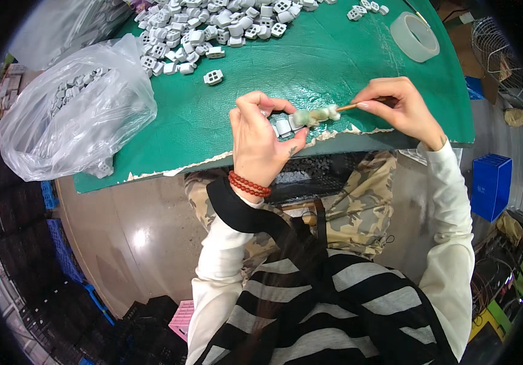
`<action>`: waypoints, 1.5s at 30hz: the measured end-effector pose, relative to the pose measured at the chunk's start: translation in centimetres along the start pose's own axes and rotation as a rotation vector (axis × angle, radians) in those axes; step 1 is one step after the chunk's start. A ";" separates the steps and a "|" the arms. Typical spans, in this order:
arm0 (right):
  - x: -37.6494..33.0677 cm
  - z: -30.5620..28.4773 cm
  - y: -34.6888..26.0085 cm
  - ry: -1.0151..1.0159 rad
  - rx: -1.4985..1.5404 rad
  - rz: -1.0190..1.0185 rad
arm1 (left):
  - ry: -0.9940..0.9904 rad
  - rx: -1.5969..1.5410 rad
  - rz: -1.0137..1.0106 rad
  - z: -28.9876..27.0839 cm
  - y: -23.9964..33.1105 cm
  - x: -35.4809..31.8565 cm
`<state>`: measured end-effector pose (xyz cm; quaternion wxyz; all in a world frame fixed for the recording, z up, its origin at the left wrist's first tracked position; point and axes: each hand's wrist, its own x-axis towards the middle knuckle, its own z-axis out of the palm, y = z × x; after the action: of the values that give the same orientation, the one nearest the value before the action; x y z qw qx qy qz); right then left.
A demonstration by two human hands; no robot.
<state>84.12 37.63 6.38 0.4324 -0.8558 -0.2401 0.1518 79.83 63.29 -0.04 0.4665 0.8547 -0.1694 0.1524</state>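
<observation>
My left hand (258, 137), with a red bead bracelet at its wrist, is closed round a short row of small grey plastic parts (283, 127) just above the table's near edge. My right hand (398, 109) pinches a thin brown stick-like handle (349, 106) between thumb and fingers. That handle points left, toward a lumpy pale green and whitish piece (315, 116) at the end of the row. Whether this piece belongs to the stick or to the row, I cannot tell. A single grey part (213, 77) lies beyond my left hand.
A large heap of grey parts (212, 27) covers the far left of the green table (310, 58). Clear plastic bags (85, 115) holding parts slump over its left side. A translucent round ring or dish (415, 38) stands far right. A blue box (491, 187) is beyond the right edge.
</observation>
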 end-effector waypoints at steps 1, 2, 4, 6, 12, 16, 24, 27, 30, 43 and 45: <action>0.2 0.6 -0.1 0.014 0.006 -0.034 | -0.004 -0.001 -0.013 -0.1 0.0 -0.1; 0.4 1.0 -0.4 0.027 0.010 -0.069 | -0.008 -0.002 -0.025 -0.1 0.1 -0.1; 0.5 1.5 -0.7 -0.024 -0.004 0.007 | -0.036 -0.057 -0.074 -0.2 0.0 -0.4; 0.0 1.9 0.6 0.113 0.258 -0.034 | -0.060 -0.110 -0.121 -0.5 0.1 -0.3; -1.9 0.4 1.1 0.130 0.275 0.102 | 0.003 -0.205 -0.014 -2.2 -0.2 -1.3; -1.5 1.5 0.8 0.101 0.273 0.049 | -0.041 0.043 0.023 -1.5 0.0 -0.8; 1.9 3.3 -1.9 0.012 0.002 -0.152 | -0.061 0.177 0.056 -1.5 0.0 -0.5; 1.4 2.2 -1.2 0.008 0.084 -0.074 | -0.086 0.147 0.004 -1.7 0.0 -0.7; -0.7 -0.1 0.1 0.074 0.224 0.101 | 0.002 -0.086 -0.001 -2.0 -0.1 -0.6; 1.9 3.4 -2.2 0.023 -0.014 -0.136 | 0.029 -0.050 -0.096 -4.9 -1.6 -3.2; 2.9 4.8 -2.5 0.012 -0.041 -0.218 | 0.011 -0.023 -0.105 -5.0 -1.5 -3.2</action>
<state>83.62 43.69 5.46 0.4300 -0.8343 -0.3322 0.0937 77.08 68.74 0.07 0.4846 0.8561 -0.1233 0.1305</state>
